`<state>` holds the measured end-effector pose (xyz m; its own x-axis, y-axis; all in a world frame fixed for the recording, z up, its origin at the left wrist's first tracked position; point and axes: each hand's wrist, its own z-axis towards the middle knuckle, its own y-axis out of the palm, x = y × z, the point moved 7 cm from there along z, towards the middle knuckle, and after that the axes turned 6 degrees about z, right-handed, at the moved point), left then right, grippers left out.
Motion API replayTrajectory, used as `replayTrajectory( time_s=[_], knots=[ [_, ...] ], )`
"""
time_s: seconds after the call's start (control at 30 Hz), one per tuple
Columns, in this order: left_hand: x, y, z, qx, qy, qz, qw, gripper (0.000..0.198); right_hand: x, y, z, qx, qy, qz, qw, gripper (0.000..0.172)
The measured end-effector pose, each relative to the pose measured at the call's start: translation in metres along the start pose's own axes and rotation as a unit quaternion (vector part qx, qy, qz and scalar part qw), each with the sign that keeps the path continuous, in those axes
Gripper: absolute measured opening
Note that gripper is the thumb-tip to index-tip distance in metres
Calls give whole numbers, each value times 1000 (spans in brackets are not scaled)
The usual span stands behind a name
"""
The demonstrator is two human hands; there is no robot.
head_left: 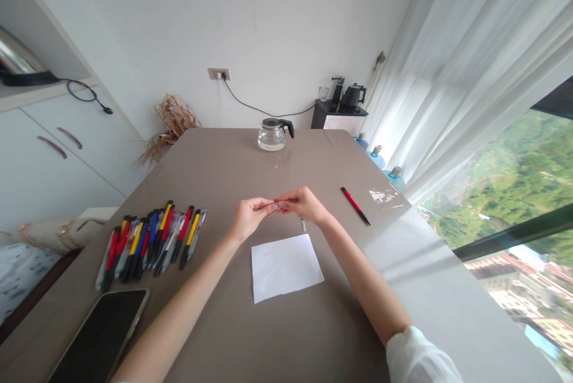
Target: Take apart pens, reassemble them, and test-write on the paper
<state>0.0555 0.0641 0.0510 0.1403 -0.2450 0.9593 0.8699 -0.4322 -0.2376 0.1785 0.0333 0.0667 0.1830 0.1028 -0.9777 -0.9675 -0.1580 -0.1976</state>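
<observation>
My left hand and my right hand meet fingertip to fingertip above the middle of the table, both closed in a pinch. Whatever they pinch, if anything, is too small or hidden to name. Just below my right hand, a thin whitish piece shows, partly covered by the hand. A white sheet of paper with faint marks lies flat nearer to me, between my forearms. Off to the right rests a red and black pen, apart from my hands.
Left on the brown table lies a pile of several pens in red, yellow, blue and clear, with a phone nearer me. A glass pot stands at the far edge. White scraps lie at right.
</observation>
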Motion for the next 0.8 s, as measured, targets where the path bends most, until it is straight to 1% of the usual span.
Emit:
replayTrajectory(
  time_s=[0.13,0.23,0.37,0.47,0.6,0.7,0.8],
  knots=[
    [1,-1,0,-3,-2,-13,1000,31,0,-2,-1,-11,14,67,998,39],
    [-2,-3,1,0,-8,-19,1000,33,2,-8,0,-3,28,94,995,42],
    [-8,-8,5,13,-13,-22,1000,33,7,-21,-1,16,44,83,995,37],
    [-10,-9,6,11,-5,-18,1000,32,7,-25,-1,24,37,59,997,31],
    [-10,-6,6,-13,-3,4,1000,34,5,-25,-2,35,22,28,999,28],
    [-9,1,4,-50,1,40,998,38,3,-22,-2,29,22,9,999,28],
    [-11,8,3,-86,-3,73,994,36,5,-24,-1,25,34,-27,999,28]
  ],
)
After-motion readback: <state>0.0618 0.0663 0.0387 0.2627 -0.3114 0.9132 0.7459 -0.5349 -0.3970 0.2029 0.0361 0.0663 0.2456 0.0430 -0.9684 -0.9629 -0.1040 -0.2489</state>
